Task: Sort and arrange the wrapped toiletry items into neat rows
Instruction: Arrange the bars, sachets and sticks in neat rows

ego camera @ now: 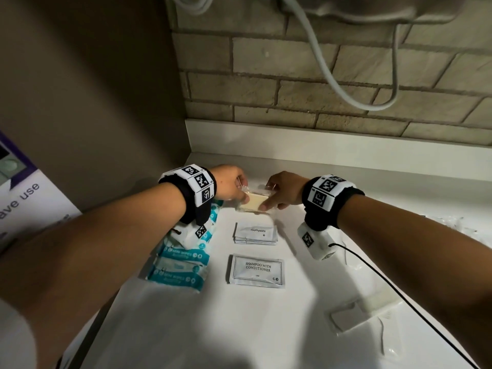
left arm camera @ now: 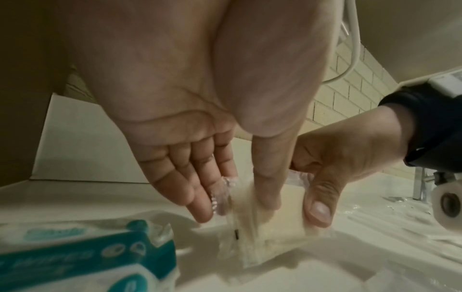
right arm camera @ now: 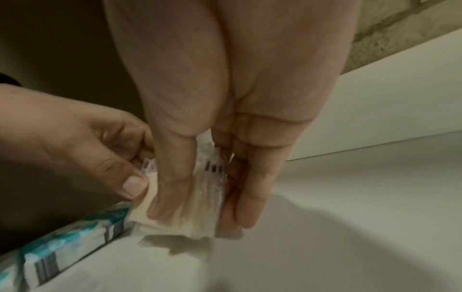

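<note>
Head view high, downward; wrist views close (sharing soap packet [left arm camera: 262, 227]).

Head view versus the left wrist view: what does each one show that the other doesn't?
Only the head view shows the toothpaste sachets and the shampoo sachet laid out in a column on the counter.

Only the left wrist view shows the left hand's palm side and a tape roll at the right edge.

Both show the two hands holding the clear-wrapped soap beside the teal wipes packs.

Left hand [left arm camera: 200, 138] thumb and right hand [left arm camera: 337, 164] thumb pinch clear-wrapped soap [left arm camera: 270, 233] on white worktop [left arm camera: 350, 256]; teal wipes pack [left arm camera: 87, 256] near-left.
</note>
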